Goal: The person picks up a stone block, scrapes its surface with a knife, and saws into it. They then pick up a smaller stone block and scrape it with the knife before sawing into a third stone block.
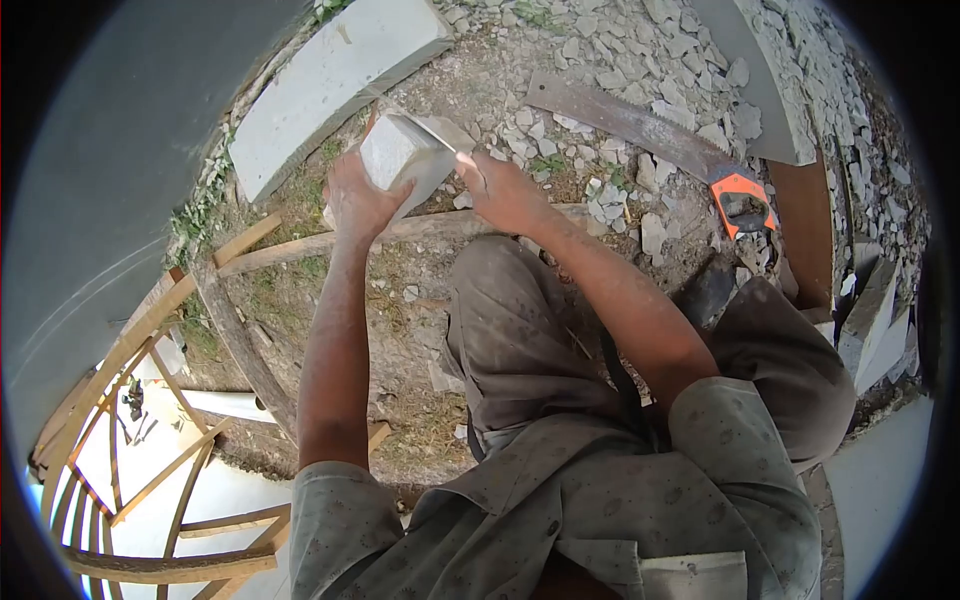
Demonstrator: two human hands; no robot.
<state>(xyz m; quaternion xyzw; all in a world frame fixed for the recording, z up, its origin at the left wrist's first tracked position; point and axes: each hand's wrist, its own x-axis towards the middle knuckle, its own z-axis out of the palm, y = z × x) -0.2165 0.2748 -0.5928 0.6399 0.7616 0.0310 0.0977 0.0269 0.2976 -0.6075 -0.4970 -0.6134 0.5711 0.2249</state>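
A pale grey stone block (396, 153) stands tilted in front of me, a squared face turned up. My left hand (366, 195) grips it from the near left side, thumb across its near edge. On the right, my right hand (497, 190) is closed on a thin, flat blade-like tool (437, 133), which lies along the block's right side. Its exact kind I cannot tell. Part of the tool is hidden by the fingers. A wooden pole (430, 227) runs across the ground just below the block.
A long pale slab (335, 85) lies beyond my left hand. To the right, a handsaw (650, 130) with an orange handle rests among broken stone chips (610, 60). A grey board (765, 80) stands at far right. A wooden frame (150, 400) is at lower left.
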